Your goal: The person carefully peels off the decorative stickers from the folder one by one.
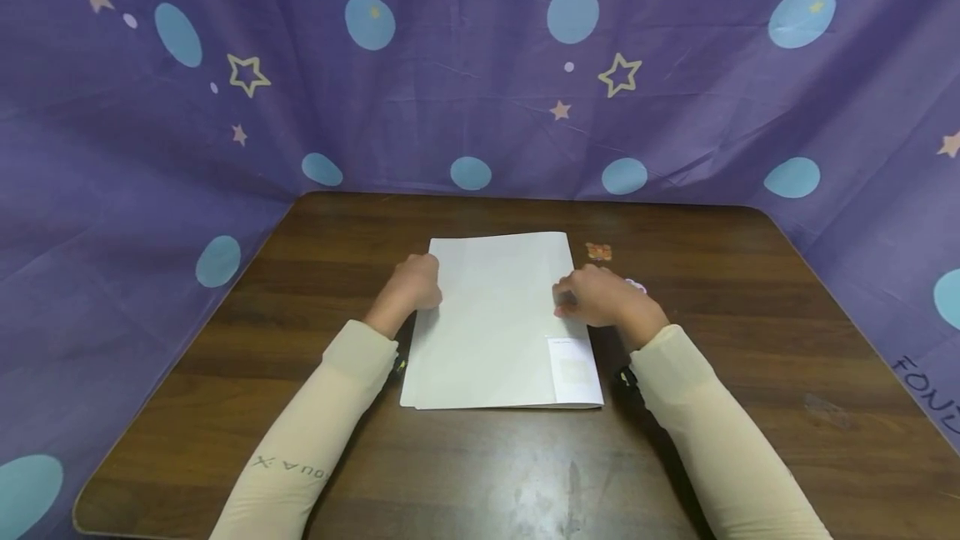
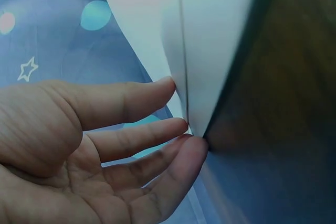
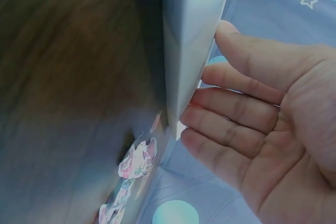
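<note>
A white paper folder lies on the table in the head view, with a small printed white slip at its lower right. My left hand is at the folder's left edge. In the left wrist view its thumb and fingertips touch the edge, where a dark line parts two white layers. On the right side, my right hand touches the opposite edge. The right wrist view shows its fingers extended and spread along the folder's side, the thumb highest. Neither wrist view plainly shows a pinch.
Past the folder's right side, an orange cutout lies on the brown wooden table. A pink-and-white cutout is partly hidden behind my right hand. A faint clear piece lies farther right. Purple patterned cloth hangs behind the table.
</note>
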The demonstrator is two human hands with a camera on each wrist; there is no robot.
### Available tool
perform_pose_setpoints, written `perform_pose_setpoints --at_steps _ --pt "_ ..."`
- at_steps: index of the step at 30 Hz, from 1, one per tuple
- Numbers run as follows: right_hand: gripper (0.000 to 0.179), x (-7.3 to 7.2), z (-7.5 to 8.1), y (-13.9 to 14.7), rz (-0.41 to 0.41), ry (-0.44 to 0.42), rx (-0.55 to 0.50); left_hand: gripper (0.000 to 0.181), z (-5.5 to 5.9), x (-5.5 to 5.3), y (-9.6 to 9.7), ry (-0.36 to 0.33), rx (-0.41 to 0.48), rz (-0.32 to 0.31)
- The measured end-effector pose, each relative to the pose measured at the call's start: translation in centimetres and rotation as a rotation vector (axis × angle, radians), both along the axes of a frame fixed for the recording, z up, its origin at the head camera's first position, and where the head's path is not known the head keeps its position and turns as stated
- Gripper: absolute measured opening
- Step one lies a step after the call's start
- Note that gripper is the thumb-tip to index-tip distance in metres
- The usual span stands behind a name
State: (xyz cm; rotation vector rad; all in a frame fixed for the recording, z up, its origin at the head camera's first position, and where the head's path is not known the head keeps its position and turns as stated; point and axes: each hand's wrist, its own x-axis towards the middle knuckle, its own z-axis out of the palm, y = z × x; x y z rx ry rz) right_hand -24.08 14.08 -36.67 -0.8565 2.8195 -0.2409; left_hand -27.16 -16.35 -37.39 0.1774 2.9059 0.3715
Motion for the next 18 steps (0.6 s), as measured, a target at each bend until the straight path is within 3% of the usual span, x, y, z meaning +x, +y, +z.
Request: perform_pose_setpoints --at_steps 13,18 --pt "0.021 -0.32 0.26 -0.20 -0.005 -0.026 -0.010 0.028 0.26 0.33 0.40 -0.008 -0.011 -0.020" --pt "0.029 -0.45 0.28 -0.08 0.000 -0.027 -0.041 0.028 0.18 0.41 0.27 -0.010 -0.007 -0.016"
